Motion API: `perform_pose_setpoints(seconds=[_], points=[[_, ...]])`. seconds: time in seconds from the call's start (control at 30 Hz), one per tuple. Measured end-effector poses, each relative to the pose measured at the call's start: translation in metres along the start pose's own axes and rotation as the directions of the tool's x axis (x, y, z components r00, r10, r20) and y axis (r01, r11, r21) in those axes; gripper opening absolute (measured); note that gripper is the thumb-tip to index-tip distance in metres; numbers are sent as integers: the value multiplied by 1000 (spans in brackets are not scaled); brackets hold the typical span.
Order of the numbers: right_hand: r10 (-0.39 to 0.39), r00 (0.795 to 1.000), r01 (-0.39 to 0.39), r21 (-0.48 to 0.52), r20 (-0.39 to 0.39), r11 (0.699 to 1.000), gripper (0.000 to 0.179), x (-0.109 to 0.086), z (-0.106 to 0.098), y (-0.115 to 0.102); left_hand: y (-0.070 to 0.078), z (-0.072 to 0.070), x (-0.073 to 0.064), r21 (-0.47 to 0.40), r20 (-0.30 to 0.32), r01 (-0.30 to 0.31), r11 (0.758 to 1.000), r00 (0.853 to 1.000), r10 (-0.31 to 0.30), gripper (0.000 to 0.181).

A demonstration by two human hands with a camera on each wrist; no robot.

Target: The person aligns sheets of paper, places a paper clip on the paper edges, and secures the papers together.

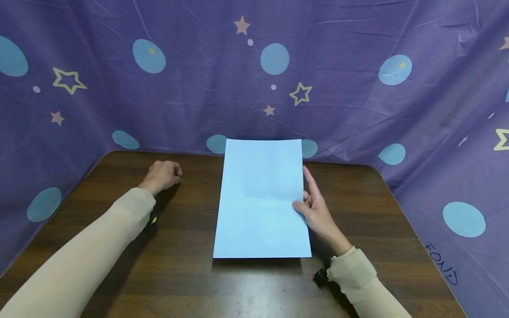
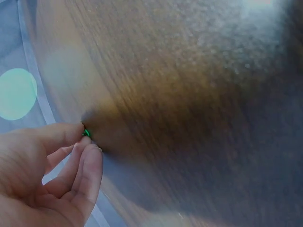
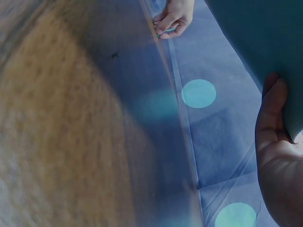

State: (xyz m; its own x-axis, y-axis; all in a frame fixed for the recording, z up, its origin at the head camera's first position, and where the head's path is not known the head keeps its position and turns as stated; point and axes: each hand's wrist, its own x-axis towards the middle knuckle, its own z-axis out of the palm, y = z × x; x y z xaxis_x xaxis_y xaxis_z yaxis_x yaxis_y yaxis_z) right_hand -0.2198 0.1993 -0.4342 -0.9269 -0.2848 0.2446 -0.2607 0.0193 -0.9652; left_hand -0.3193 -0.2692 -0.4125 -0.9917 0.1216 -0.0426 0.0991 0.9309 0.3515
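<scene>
Head view: above the table [image 1: 175, 278], the right hand [image 1: 319, 214] pinches the blue sheet [image 1: 260, 198] at its right edge — likely light, easily creased, best held there; the left hand [image 1: 161, 175] pinches a green object [image 2: 87, 133].

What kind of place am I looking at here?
Probably a screened-off recording spot indoors: a purple star-patterned curtain hangs behind and beside a brown wooden table, and a small black device sits by the right sleeve.
</scene>
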Motion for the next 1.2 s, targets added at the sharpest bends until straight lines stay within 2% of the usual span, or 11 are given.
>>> perform_pose_setpoints(seconds=[0.07, 0.17, 0.27, 0.37, 0.53, 0.87, 1.0, 1.2], points=[[2, 1000, -2, 2, -2, 1000, 95, 0, 0, 0, 0, 0, 2, 6, -10, 3, 1000, 1000, -3, 5], [6, 1000, -5, 6, -4, 1000, 96, -1, 0, -1, 1, 0, 4, 1, -6, 18, 1000, 1000, -18, 12], [8, 1000, -8, 9, -5, 1000, 95, -2, 0, -1, 2, -2, 6, -14, 11, 49, 999, 999, -48, 20], [7, 1000, -7, 5, -5, 1000, 95, -2, -1, 0, 6, -7, 6, -24, 33, 83, 996, 996, -82, 22], [2, 1000, -2, 2, -6, 1000, 95, -1, 0, -1, 12, -13, 6, -18, 86, 139, 990, 987, -137, 18], [-8, 1000, 8, 13, 5, 1000, 96, 0, 0, -2, 14, -11, 13, 10, 135, 214, 977, 968, -214, 30], [4, 1000, -4, 30, 1, 1000, 96, -1, 1, -3, 14, -8, 15, 9, 136, 236, 972, 962, -235, 33], [3, 1000, -3, 29, 5, 1000, 96, -1, 1, -3, 15, -10, 11, -19, 124, 250, 968, 961, -245, 35]])
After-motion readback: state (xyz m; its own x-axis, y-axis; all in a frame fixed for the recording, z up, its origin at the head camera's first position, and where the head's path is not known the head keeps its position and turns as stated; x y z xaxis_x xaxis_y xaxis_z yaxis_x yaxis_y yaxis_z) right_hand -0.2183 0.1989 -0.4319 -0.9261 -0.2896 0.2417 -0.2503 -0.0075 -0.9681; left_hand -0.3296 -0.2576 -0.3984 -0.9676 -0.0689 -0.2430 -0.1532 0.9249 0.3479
